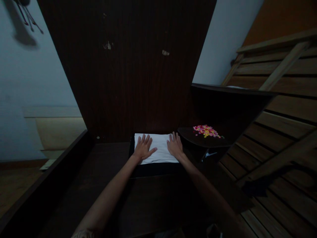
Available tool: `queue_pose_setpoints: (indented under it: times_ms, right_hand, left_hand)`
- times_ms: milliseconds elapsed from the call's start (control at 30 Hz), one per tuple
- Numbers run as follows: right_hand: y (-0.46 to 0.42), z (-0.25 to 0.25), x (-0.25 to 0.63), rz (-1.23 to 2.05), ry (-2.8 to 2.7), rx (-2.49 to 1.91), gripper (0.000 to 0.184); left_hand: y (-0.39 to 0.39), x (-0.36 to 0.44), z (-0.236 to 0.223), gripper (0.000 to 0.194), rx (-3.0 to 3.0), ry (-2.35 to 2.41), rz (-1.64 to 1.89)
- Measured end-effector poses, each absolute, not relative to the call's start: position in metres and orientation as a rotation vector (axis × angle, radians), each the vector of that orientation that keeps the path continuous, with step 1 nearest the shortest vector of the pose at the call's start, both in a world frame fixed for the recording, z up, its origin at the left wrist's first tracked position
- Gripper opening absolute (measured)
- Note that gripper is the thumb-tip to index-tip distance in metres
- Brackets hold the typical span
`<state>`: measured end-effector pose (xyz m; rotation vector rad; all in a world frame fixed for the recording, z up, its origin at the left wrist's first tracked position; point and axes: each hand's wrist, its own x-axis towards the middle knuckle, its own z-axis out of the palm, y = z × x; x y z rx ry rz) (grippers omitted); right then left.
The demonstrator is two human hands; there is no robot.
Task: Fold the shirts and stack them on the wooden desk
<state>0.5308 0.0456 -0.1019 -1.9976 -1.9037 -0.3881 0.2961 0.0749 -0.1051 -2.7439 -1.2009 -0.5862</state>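
Left hand (143,149): palm down, fingers spread, thumb held out toward the right hand. It lies on the left part of the white cloth (160,150), pinching nothing. Right hand (175,147): palm down over the cloth's right edge, fingers slightly apart, likewise pinching nothing; its thumb cannot be made out clearly. The cloth lies flat beneath and between both hands, with slight creases along its near edge.

Under the cloth, a black item (156,169) shows to the left of the left hand and on the near side of both hands; its nature cannot be determined. The table (106,165) extends to the left of the left hand. Beyond the fingertips rises a dark panel (138,82) with pale scuffs.

Just right of the right hand is a rounded shelf (189,135) bearing small coloured pieces (206,131). Wooden slats (279,125) stand farther right.
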Motion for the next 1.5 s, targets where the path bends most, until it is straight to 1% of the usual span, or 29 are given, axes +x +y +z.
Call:
queue_pose_setpoints:
  times_ms: [100,233,433,567,700,800,967,1100,1233,1300,1367,1500]
  right_hand:
    - [0.050,-0.105,0.515,-0.274,-2.099,-1.841,0.056]
    - [0.057,-0.110,0.510,-0.087,-2.127,-1.963,0.056]
    - [0.058,-0.103,0.506,-0.121,-2.094,-2.038,0.056]
    - [0.038,-0.101,0.498,-0.160,-2.151,-1.826,0.054]
    - [-0.002,-0.111,0.503,-0.123,-2.341,-1.532,0.051]
    - [-0.031,-0.118,0.516,-0.110,-2.381,-1.573,0.050]
    - [-0.065,-0.119,0.523,-0.157,-2.275,-1.696,0.049]
    - [-0.094,-0.118,0.490,-0.167,-2.249,-1.452,0.047]
    - [-0.125,-0.125,0.445,-0.018,-2.389,-1.138,0.046]
    - [-0.135,-0.131,0.428,0.083,-2.439,-1.111,0.047]
    - [-0.142,-0.137,0.417,0.174,-2.471,-1.149,0.048]
    - [-0.146,-0.142,0.410,0.288,-2.538,-1.226,0.054]
  left_hand:
    - [0.060,0.304,-0.115,0.071,-2.787,-1.080,-0.575]
    - [0.047,0.306,-0.127,0.071,-2.780,-1.105,-0.598]
    - [0.036,0.304,-0.127,0.067,-2.729,-1.185,-0.653]
    - [0.024,0.299,-0.134,0.062,-2.670,-1.234,-0.730]
    - [0.006,0.278,-0.142,0.062,-2.675,-1.221,-0.729]
    - [-0.006,0.251,-0.145,0.061,-2.725,-1.179,-0.713]
    - [-0.020,0.199,-0.144,0.055,-2.842,-1.165,-0.682]
    - [-0.038,0.169,-0.143,0.051,-2.758,-1.264,-0.809]
    - [-0.071,0.159,-0.141,0.040,-2.718,-1.155,-0.928]
    - [-0.087,0.160,-0.141,0.036,-2.773,-1.111,-0.915]
    - [-0.101,0.162,-0.143,0.036,-2.853,-1.097,-0.846]
    - [-0.113,0.163,-0.148,0.045,-3.025,-1.053,-0.636]
